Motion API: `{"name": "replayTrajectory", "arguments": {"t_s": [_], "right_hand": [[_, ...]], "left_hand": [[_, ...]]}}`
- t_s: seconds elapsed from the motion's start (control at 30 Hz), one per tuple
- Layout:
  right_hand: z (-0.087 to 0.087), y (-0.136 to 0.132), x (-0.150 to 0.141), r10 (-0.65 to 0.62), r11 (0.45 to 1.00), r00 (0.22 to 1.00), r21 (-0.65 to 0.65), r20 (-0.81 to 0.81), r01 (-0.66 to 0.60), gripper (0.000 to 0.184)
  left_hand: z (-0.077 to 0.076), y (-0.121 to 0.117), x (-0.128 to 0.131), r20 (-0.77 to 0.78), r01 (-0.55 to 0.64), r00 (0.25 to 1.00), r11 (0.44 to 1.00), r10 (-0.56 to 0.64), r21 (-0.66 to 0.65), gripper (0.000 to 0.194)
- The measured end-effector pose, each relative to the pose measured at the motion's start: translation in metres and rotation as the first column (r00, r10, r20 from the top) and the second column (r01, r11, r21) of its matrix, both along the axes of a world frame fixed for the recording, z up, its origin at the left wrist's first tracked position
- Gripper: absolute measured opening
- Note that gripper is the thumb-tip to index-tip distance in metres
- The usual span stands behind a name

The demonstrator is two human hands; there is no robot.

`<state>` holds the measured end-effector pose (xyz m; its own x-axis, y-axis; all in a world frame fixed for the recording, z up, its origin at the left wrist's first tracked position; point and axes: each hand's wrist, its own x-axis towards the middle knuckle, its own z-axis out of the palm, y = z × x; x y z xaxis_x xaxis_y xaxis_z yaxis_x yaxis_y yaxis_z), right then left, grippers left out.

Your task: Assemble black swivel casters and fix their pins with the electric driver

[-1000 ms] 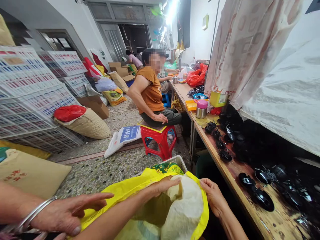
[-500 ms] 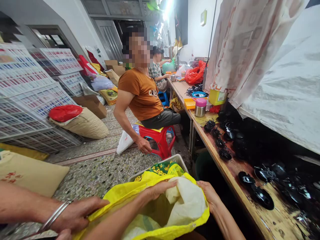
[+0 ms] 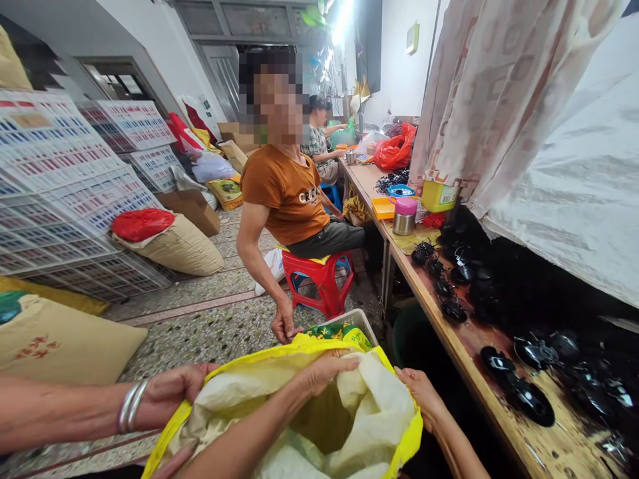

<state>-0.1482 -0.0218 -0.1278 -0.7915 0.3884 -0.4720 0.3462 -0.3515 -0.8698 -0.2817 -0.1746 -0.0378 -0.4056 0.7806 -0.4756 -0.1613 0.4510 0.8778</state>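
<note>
A yellow-edged sack [image 3: 372, 399] with a pale inner side gapes in front of me. My left hand [image 3: 324, 372] reaches across its mouth, fingers closed on the pale material near the far rim. On the right side, my right hand [image 3: 419, 392] pinches the yellow edge from outside. Another person's hand with silver bangles [image 3: 174, 392] grips the rim at the left; part of a further hand shows below it. The sack's bottom is in shadow. Just beyond the sack stands a pale plastic bin [image 3: 368, 326] with green and yellow bagging in it.
A person in an orange shirt [image 3: 287, 193] sits on a red stool [image 3: 324, 283], one hand near the bin. The workbench [image 3: 424, 293] at right carries black parts [image 3: 529, 392] and a steel jar [image 3: 404, 216]. Crates [image 3: 54, 179] and filled sacks [image 3: 170, 243] stand left.
The sack's mouth has spread, showing more pale inside at the left. The bangled hand has shifted its hold on the rim. The seated person's hand has come down toward the bin.
</note>
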Motion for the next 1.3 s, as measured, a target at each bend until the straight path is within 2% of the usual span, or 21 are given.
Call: {"name": "replayTrajectory", "arguments": {"t_s": [0.07, 0.13, 0.23, 0.3, 0.33, 0.37, 0.43, 0.47, 0.5, 0.57, 0.63, 0.7, 0.77, 0.87, 0.9, 1.0, 1.07, 1.1, 1.23, 1.27, 1.3], "right_hand": [[0.005, 0.008, -0.002, -0.048, 0.983, 0.999, 0.174, -0.01, 0.049, 0.03], [0.018, 0.018, -0.003, -0.092, 0.935, 0.995, 0.339, -0.045, 0.102, 0.019], [0.054, 0.02, -0.002, -0.119, 0.848, 0.985, 0.503, -0.122, 0.165, 0.013], [0.084, 0.005, 0.001, -0.09, 0.782, 0.977, 0.594, -0.195, 0.19, 0.016], [0.097, -0.007, 0.003, 0.003, 0.647, 0.96, 0.733, -0.279, 0.211, 0.018], [0.108, -0.021, 0.004, 0.175, 0.498, 0.93, 0.844, -0.324, 0.2, 0.021], [0.117, -0.048, 0.006, 0.564, 0.237, 0.79, 0.964, -0.241, 0.124, 0.022], [0.115, -0.06, 0.006, 0.682, 0.133, 0.711, 0.985, -0.169, 0.107, 0.023], [0.11, -0.068, 0.006, 0.736, 0.052, 0.67, 0.995, -0.1, 0.091, 0.027], [0.093, -0.075, 0.006, 0.697, -0.092, 0.713, 0.996, 0.067, -0.004, 0.038], [0.075, -0.074, 0.006, 0.634, -0.178, 0.754, 0.982, 0.168, -0.069, 0.04], [0.06, -0.073, 0.009, 0.604, -0.228, 0.77, 0.97, 0.205, -0.079, 0.029], [0.046, -0.074, 0.013, 0.593, -0.257, 0.78, 0.965, 0.201, -0.053, 0.017], [0.019, -0.075, 0.02, 0.557, -0.285, 0.812, 0.958, 0.173, -0.009, 0.02], [0.009, -0.072, 0.022, 0.55, -0.276, 0.817, 0.961, 0.175, -0.02, 0.02], [-0.015, -0.055, 0.021, 0.564, -0.128, 0.799, 0.977, 0.211, -0.168, 0.016], [-0.018, -0.04, 0.019, 0.587, -0.037, 0.779, 0.968, 0.221, -0.247, 0.018], [-0.016, -0.032, 0.018, 0.608, 0.028, 0.761, 0.952, 0.225, -0.304, 0.017], [0.015, -0.018, 0.014, 0.682, 0.167, 0.707, 0.901, 0.187, -0.4, 0.015], [0.024, -0.02, 0.012, 0.664, 0.226, 0.732, 0.892, 0.152, -0.39, 0.016], [0.034, -0.024, 0.01, 0.619, 0.338, 0.779, 0.862, 0.099, -0.378, 0.014]], "left_hand": [[-0.004, 0.006, -0.006, 0.066, -0.08, 0.995, 0.996, 0.078, 0.042, 0.031], [-0.005, 0.005, -0.012, 0.111, -0.155, 0.983, 0.985, 0.147, 0.072, 0.033], [-0.004, 0.006, -0.013, 0.161, -0.237, 0.962, 0.966, 0.22, 0.1, 0.032], [-0.006, 0.01, -0.011, 0.186, -0.279, 0.949, 0.954, 0.255, 0.111, 0.031], [-0.008, 0.012, -0.01, 0.201, -0.292, 0.943, 0.949, 0.265, 0.116, 0.031], [-0.009, 0.015, -0.009, 0.216, -0.301, 0.938, 0.946, 0.271, 0.12, 0.03], [-0.012, 0.019, -0.008, 0.247, -0.318, 0.927, 0.94, 0.282, 0.12, 0.029], [-0.013, 0.021, -0.009, 0.259, -0.328, 0.921, 0.938, 0.291, 0.114, 0.028], [-0.014, 0.022, -0.01, 0.269, -0.34, 0.914, 0.935, 0.303, 0.104, 0.026], [-0.014, 0.022, -0.013, 0.288, -0.368, 0.898, 0.927, 0.332, 0.077, 0.025], [-0.015, 0.02, -0.017, 0.314, -0.396, 0.877, 0.917, 0.363, 0.044, 0.024], [-0.016, 0.016, -0.02, 0.347, -0.421, 0.852, 0.907, 0.391, 0.01, 0.023], [-0.016, 0.012, -0.025, 0.379, -0.439, 0.829, 0.898, 0.412, -0.016, 0.02], [-0.014, 0.009, -0.033, 0.432, -0.455, 0.793, 0.889, 0.429, -0.046, 0.016], [-0.013, 0.009, -0.035, 0.453, -0.455, 0.781, 0.888, 0.43, -0.059, 0.015], [-0.012, 0.013, -0.036, 0.516, -0.445, 0.742, 0.89, 0.429, -0.101, 0.016], [-0.015, 0.017, -0.03, 0.55, -0.437, 0.716, 0.89, 0.43, -0.126, 0.018], [-0.017, 0.019, -0.025, 0.564, -0.435, 0.703, 0.89, 0.432, -0.139, 0.019], [-0.029, 0.027, -0.006, 0.583, -0.453, 0.663, 0.872, 0.47, -0.187, 0.025], [-0.031, 0.028, -0.001, 0.578, -0.463, 0.659, 0.865, 0.48, -0.19, 0.027], [-0.031, 0.028, 0.002, 0.572, -0.473, 0.66, 0.861, 0.487, -0.188, 0.028]]}}
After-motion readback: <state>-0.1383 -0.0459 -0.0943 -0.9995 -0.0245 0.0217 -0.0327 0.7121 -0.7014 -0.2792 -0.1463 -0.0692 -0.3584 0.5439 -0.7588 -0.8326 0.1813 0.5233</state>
